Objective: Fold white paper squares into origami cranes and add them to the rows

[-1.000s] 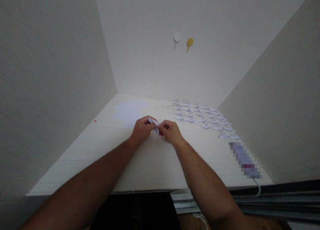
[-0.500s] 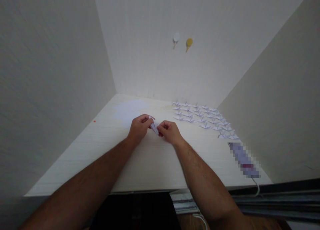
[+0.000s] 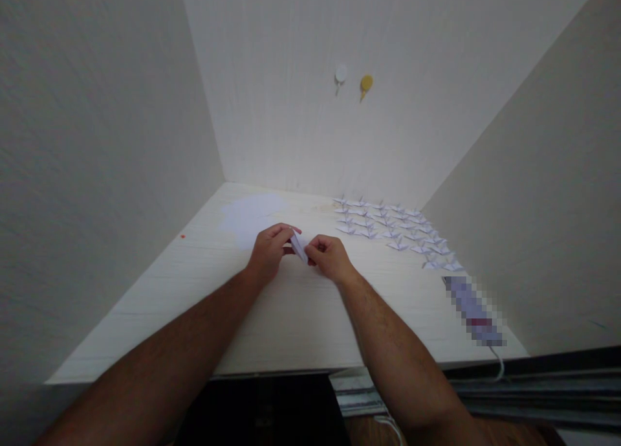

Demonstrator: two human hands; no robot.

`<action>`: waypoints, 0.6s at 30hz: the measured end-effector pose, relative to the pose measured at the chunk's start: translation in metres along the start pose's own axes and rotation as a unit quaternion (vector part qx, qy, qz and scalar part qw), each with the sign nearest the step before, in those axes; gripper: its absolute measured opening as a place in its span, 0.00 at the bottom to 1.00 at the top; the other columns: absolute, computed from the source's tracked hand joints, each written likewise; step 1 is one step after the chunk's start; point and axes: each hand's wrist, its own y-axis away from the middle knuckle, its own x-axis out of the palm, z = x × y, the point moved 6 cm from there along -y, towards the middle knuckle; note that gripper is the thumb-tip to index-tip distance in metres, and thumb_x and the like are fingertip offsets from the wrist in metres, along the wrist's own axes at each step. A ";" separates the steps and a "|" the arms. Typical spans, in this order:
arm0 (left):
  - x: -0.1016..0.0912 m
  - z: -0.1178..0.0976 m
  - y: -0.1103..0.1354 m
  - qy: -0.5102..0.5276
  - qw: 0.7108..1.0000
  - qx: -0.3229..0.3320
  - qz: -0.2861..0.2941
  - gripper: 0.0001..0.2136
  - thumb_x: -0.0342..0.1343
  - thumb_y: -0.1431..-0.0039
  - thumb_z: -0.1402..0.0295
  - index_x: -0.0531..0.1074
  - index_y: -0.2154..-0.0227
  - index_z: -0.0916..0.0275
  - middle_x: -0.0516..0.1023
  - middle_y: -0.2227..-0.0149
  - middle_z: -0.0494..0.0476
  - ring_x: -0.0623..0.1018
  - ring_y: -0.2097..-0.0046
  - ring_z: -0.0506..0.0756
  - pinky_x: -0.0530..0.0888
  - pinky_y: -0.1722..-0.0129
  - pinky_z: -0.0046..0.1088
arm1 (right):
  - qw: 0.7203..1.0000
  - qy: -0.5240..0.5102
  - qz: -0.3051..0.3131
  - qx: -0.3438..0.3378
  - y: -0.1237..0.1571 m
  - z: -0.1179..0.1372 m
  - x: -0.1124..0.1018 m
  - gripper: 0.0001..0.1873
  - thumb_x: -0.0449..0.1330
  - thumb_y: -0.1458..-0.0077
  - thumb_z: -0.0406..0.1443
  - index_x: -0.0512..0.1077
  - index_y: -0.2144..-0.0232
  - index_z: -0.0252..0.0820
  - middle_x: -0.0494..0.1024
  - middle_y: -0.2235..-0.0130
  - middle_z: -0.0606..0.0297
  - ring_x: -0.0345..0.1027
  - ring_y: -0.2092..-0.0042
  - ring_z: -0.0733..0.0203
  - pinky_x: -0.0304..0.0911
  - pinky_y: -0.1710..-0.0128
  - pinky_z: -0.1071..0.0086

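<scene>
A small folded piece of white paper [image 3: 299, 246] is held up between my two hands over the middle of the table. My left hand [image 3: 270, 252] grips its upper left edge between thumb and fingers. On the other side, my right hand [image 3: 328, 255] pinches the lower right edge with curled fingers. The paper's folds are too small to make out. Behind my left hand, loose white paper sheets [image 3: 250, 214] lie spread on the table. Folded paper cranes [image 3: 369, 232] stand in several rows to the far right of my right hand.
The white table [image 3: 184, 316] is enclosed by walls at the left, back and right. A blurred-out flat object [image 3: 473, 310] with a white cord lies near the right edge. Two round hooks [image 3: 366, 83] are fixed to the back wall. A tiny orange bit [image 3: 183, 237] lies at left.
My left thumb and fingers have shifted slightly on the folded paper, whose face now shows more between my hands. My right hand stays nearly in place.
</scene>
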 end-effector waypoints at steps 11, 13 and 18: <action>0.003 0.011 0.000 -0.021 0.996 -0.070 0.053 0.14 0.65 0.58 0.63 0.73 0.70 0.65 0.76 0.72 0.54 0.77 0.71 0.53 0.75 0.72 0.30 | 0.999 0.020 -0.030 -0.029 0.000 0.002 -0.003 0.09 0.59 0.52 0.38 0.69 0.79 0.40 0.71 0.81 0.69 0.61 0.80 0.69 0.54 0.80 0.75; 0.002 0.010 -0.001 -0.001 0.997 -0.066 0.048 0.13 0.65 0.57 0.64 0.72 0.71 0.65 0.76 0.72 0.54 0.77 0.71 0.53 0.76 0.71 0.31 | 0.999 0.029 -0.032 -0.028 0.000 0.000 -0.004 0.09 0.59 0.52 0.38 0.69 0.79 0.40 0.71 0.81 0.69 0.61 0.80 0.69 0.54 0.79 0.75; 0.001 0.008 0.000 0.009 0.997 -0.062 0.036 0.11 0.65 0.57 0.65 0.71 0.73 0.65 0.75 0.72 0.53 0.76 0.71 0.52 0.76 0.72 0.31 | 0.997 0.054 -0.046 -0.043 0.000 0.001 -0.005 0.08 0.59 0.53 0.38 0.69 0.80 0.41 0.70 0.81 0.71 0.58 0.79 0.69 0.52 0.79 0.75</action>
